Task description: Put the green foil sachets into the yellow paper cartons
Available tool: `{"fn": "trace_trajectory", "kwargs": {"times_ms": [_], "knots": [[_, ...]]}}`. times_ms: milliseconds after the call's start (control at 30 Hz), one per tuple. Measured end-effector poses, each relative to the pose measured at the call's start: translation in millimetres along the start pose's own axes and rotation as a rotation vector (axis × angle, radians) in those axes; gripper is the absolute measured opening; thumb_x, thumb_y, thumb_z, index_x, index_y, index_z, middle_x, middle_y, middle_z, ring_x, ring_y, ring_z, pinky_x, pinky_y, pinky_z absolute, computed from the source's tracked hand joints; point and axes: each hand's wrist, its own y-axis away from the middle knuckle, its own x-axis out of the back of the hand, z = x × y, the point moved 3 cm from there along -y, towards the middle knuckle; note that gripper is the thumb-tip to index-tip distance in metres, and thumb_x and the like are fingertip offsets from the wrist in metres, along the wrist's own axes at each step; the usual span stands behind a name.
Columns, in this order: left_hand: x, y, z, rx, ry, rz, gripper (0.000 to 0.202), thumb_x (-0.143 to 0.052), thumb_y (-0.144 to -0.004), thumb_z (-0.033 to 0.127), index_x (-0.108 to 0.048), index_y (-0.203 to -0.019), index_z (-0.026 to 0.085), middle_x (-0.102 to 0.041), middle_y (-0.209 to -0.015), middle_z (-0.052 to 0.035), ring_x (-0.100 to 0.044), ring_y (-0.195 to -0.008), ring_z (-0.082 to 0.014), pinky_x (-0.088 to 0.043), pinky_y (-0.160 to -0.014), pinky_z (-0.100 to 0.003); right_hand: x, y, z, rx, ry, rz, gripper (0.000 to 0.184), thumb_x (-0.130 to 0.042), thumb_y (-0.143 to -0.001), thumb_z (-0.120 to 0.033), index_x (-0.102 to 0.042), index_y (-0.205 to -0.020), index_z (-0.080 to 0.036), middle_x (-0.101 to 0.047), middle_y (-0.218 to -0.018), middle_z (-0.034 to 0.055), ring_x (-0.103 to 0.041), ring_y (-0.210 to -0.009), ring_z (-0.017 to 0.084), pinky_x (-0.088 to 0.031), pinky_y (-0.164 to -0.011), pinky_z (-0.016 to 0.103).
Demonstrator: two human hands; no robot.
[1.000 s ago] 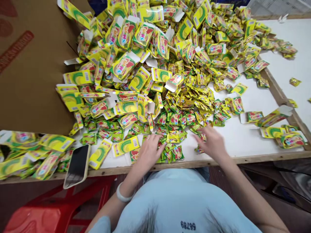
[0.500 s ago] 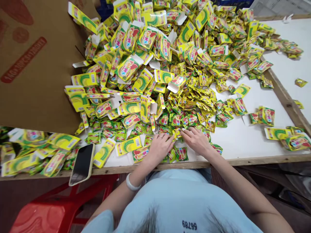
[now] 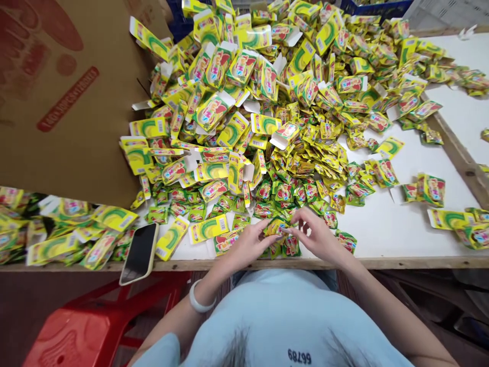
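My left hand (image 3: 250, 243) is closed around a few small yellow-and-green candy packets (image 3: 275, 227), its thumb stretched along their near side. My right hand (image 3: 318, 235) is beside them, thumb and fingers curled in a pinch at the packets' right edge. Exactly which packet it grips is hard to make out. Under and around both hands lie more green packets (image 3: 291, 245). A flat yellow box (image 3: 208, 229) lies to the left of my left hand, and a green packet (image 3: 346, 241) lies right of my right wrist.
A large heap of open candy boxes and packets (image 3: 237, 97) covers the table's middle and back. A brown carton (image 3: 76, 153) stands at the left. A phone (image 3: 139, 253) overhangs the wooden front edge (image 3: 401, 263). A red stool (image 3: 76, 331) stands below. A wooden strip (image 3: 454, 148) crosses the right side.
My hands have shifted slightly toward the table edge. The left hand now has packets gathered between thumb and fingers, and the right fingers have curled more. The whole view has shifted a little.
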Motion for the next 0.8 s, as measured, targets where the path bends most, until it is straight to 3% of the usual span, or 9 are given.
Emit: {"fn": "trace_trajectory", "kwargs": {"times_ms": [67, 133, 233, 300, 433, 533, 600, 667, 800], "knots": [[-4.4, 7, 5, -0.005, -0.168, 0.009, 0.028, -0.055, -0.093, 0.04, -0.06, -0.107, 0.017, -0.067, -0.091, -0.0068, -0.063, -0.082, -0.0237, -0.049, -0.077, -0.034, 3, 2, -3, 0.058, 0.034, -0.02, 0.045, -0.07, -0.085, -0.043, -0.058, -0.124, -0.023, -0.062, -0.124, 0.0127, -0.063, -0.106, 0.024, -0.057, -0.075, 0.034], [-10.3, 12, 5, -0.028, -0.267, -0.007, 0.031, -0.052, -0.095, 0.04, -0.054, -0.118, 0.018, -0.067, -0.096, -0.0087, -0.064, -0.083, -0.0249, -0.05, -0.076, -0.035, 1, 5, 0, 0.078, 0.013, -0.147, 0.058, -0.071, -0.085, -0.042, -0.05, -0.136, -0.025, -0.057, -0.136, 0.0122, -0.058, -0.121, 0.025, -0.056, -0.086, 0.037], [-5.4, 13, 0, -0.134, -0.346, -0.045, 0.046, -0.055, -0.095, 0.039, -0.042, -0.135, 0.02, -0.065, -0.096, -0.0074, -0.066, -0.082, -0.0235, -0.053, -0.078, -0.036, -1, 8, 7, 0.061, 0.04, -0.262, 0.024, -0.062, -0.092, -0.04, -0.069, -0.103, -0.021, -0.072, -0.094, 0.0054, -0.068, -0.091, 0.021, -0.056, -0.077, 0.033], [15.6, 8, -2, -0.231, -0.45, -0.007, 0.054, -0.06, -0.092, 0.036, -0.039, -0.14, 0.021, -0.064, -0.103, -0.0083, -0.066, -0.09, -0.0237, -0.053, -0.087, -0.04, 2, 10, 12, 0.004, 0.019, -0.206, 0.025, -0.061, -0.093, -0.041, -0.07, -0.084, -0.019, -0.068, -0.071, 0.0015, -0.064, -0.066, 0.017, -0.053, -0.062, 0.028], [76.1, -16, -1, -0.361, -0.935, 0.187, 0.041, -0.059, -0.09, 0.014, -0.056, -0.129, 0.026, -0.052, -0.138, -0.0143, -0.048, -0.132, -0.0303, -0.033, -0.114, -0.055, 11, 14, 28, -0.204, -0.228, -0.009, 0.031, -0.067, -0.088, -0.049, -0.067, -0.092, -0.018, -0.056, -0.048, -0.005, -0.048, -0.037, 0.011, -0.037, -0.037, 0.022], [98.7, -35, -6, -0.471, -1.173, 0.122, 0.029, -0.052, -0.091, 0.007, -0.065, -0.108, 0.025, -0.045, -0.151, -0.0089, -0.029, -0.147, -0.0296, -0.021, -0.119, -0.059, 14, 13, 37, -0.307, -0.468, 0.033, 0.034, -0.073, -0.082, -0.05, -0.064, -0.091, -0.018, -0.057, -0.049, -0.0062, -0.048, -0.033, 0.01, -0.037, -0.032, 0.022], [103.1, -40, -13, -0.503, -1.212, 0.085, 0.021, -0.049, -0.096, 0.012, -0.065, -0.103, 0.023, -0.049, -0.147, -0.0083, -0.031, -0.146, -0.0282, -0.023, -0.118, -0.057, 15, 11, 38, -0.31, -0.602, 0.025, 0.033, -0.078, -0.078, -0.046, -0.064, -0.089, -0.019, -0.067, -0.068, -0.0032, -0.055, -0.038, 0.01, -0.046, -0.035, 0.023], [104.2, -37, -18, -0.478, -1.183, 0.182, 0.016, -0.051, -0.098, 0.027, -0.063, -0.106, 0.022, -0.053, -0.14, -0.0121, -0.04, -0.139, -0.0291, -0.03, -0.116, -0.053, 16, 8, 38, -0.311, -0.686, 0.018, 0.033, -0.081, -0.075, -0.044, -0.064, -0.086, -0.019, -0.07, -0.079, -0.0027, -0.058, -0.039, 0.009, -0.05, -0.037, 0.024], [95.1, -12, -19, -0.273, -1.024, 0.64, 0.04, -0.06, -0.089, 0.053, -0.059, -0.107, 0.016, -0.058, -0.121, -0.0195, -0.054, -0.12, -0.0335, -0.044, -0.103, -0.047, 11, 6, 44, -0.343, -0.766, 0.014, 0.036, -0.084, -0.07, -0.046, -0.064, -0.08, -0.019, -0.067, -0.071, -0.0042, -0.056, -0.036, 0.009, -0.047, -0.033, 0.023]]}}
